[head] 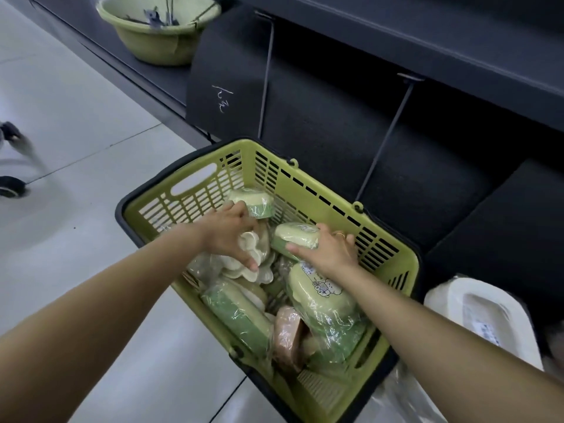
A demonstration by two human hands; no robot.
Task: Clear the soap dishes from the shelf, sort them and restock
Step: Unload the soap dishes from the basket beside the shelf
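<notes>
— Soap dishes, green and cream plastic ones in clear wrap [241,312], where are they?
— Piled in the slatted green plastic basket [384,257] on the floor.
— And the hands?
— Left hand [229,233] grips one wrapped green dish [256,203]; right hand [329,248] clasps another green dish [293,238].

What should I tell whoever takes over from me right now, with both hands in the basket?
Left hand grips a green soap dish, its thumb on white flower-shaped dishes. Right hand grips another green soap dish.
More wrapped dishes, green and pink, lie mixed in the green basket on the floor.
Shelf section behind it looks cleared.
Left: sort and restock.
</notes>
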